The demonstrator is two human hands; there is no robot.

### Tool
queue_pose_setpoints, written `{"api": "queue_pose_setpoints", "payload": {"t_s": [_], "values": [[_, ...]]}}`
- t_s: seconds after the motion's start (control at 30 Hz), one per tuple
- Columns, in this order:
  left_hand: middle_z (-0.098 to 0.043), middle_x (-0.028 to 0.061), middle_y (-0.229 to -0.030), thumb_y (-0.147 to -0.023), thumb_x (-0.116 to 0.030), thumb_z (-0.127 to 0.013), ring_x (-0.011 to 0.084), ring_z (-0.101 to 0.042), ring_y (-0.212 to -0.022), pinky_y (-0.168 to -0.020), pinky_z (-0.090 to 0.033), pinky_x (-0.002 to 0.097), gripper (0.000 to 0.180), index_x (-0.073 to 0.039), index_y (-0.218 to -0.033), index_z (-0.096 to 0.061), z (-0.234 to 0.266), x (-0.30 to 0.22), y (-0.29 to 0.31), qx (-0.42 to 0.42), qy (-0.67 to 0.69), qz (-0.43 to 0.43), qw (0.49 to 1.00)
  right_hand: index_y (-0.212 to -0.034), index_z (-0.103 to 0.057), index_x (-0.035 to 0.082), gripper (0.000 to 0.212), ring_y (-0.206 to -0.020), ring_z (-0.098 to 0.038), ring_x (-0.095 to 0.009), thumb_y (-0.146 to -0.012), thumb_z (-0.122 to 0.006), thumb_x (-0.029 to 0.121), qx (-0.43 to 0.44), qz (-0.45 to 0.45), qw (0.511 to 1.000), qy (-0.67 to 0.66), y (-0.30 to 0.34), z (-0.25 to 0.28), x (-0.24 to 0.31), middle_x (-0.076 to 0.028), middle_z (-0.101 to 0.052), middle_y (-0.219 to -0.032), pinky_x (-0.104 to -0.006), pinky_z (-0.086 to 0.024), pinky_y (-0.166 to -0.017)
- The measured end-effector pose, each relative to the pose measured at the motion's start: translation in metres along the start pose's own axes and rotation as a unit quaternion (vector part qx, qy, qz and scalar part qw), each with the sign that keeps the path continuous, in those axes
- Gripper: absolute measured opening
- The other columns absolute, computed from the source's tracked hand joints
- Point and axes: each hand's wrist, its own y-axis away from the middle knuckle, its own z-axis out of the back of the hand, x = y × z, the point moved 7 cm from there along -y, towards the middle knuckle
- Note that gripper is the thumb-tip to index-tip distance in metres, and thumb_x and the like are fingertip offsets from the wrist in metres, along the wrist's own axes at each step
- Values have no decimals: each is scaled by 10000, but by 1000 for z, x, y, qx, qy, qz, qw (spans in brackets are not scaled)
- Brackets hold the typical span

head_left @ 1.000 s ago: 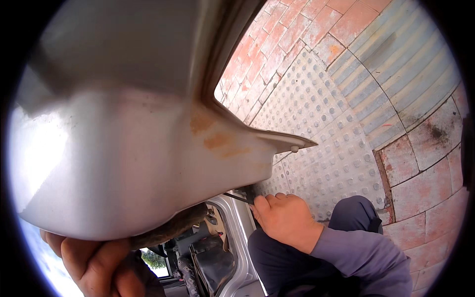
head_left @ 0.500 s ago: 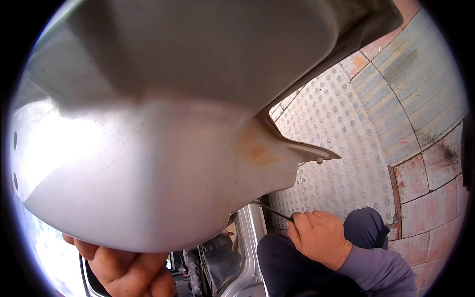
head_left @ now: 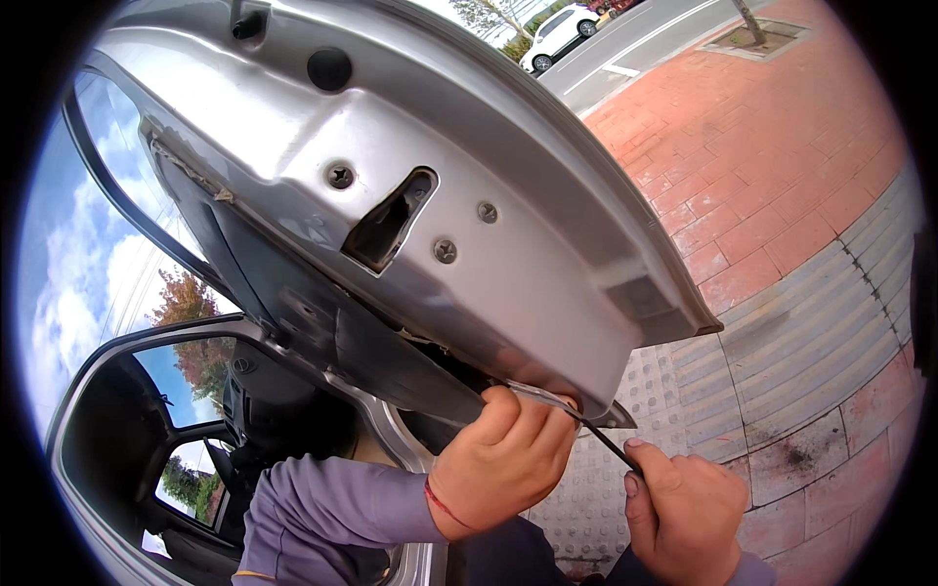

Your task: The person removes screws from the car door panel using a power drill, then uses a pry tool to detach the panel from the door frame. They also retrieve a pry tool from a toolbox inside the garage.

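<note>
A silver car door (head_left: pixel 469 225) stands open before me, its end face showing screws and a latch opening. My left hand (head_left: pixel 508 449) is closed on the door's lower corner, fingers curled at the gap between metal and dark inner panel (head_left: pixel 391 356). My right hand (head_left: pixel 684 508), just to the right, is closed around a thin black rod-like tool (head_left: pixel 608 444). The tool slants up and left, its far end at the door's bottom edge beside my left fingers. The tip is hidden, and the handle lies inside my fist.
Left of the door is the vehicle's open doorway (head_left: pixel 73 410) with a dark cabin. Studded and ribbed paving (head_left: pixel 821 332) lies below right, with red brick pavement (head_left: pixel 762 166) beyond. A white car (head_left: pixel 565 34) is on the road at the top.
My view has shifted from close against the silver metal to the door's end face. The left hand has moved to the lower corner beside the right, which still holds the tool.
</note>
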Motion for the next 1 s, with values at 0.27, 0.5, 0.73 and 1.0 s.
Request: {"api": "queue_pose_setpoints", "payload": {"t_s": [0.27, 0.5, 0.73, 1.0], "values": [[-530, 94, -925, -815, -255, -586, 295, -548, -939, -859, -453, 455, 253, -34, -913, -664, -1, -1, -10, 11, -18, 41, 999, -1075, -686, 57, 181, -494, -609, -244, -941, -686, 179, 7, 30, 999, 42, -58, 8, 46, -60, -590, -583, -370, -441, -470], [-598, 105, -974, -898, -229, -546, 287, -559, -976, -871, -458, 466, 239, -41, -945, -687, -27, -13, -15, 55, -123, -3, 991, -1051, -671, 106, 124, -471, -593, -282, -957, -676, 188, 47, 62, 996, 46, -90, 0, 50, -77, -571, -546, -393, -435, -463], [-667, 139, -962, -910, -196, -537, 297, -571, -948, -860, -430, 425, 294, -22, -985, -761, -22, 7, -27, 58, -28, 35, 997, -833, -624, 104, 233, -469, -610, -295, -932, -729, 287, 27, 89, 996, 9, -133, -9, 12, -86, -615, -555, -403, -444, -455], [-645, 57, -861, -901, -202, -547, 244, -555, -914, -886, -397, 387, 247, -98, -897, -771, -25, 6, -32, 37, -18, 50, 998, -916, -652, 118, 184, -485, -625, -284, -964, -704, 287, 33, 49, 990, 129, -109, 12, 51, -77, -616, -557, -392, -440, -459]]}}
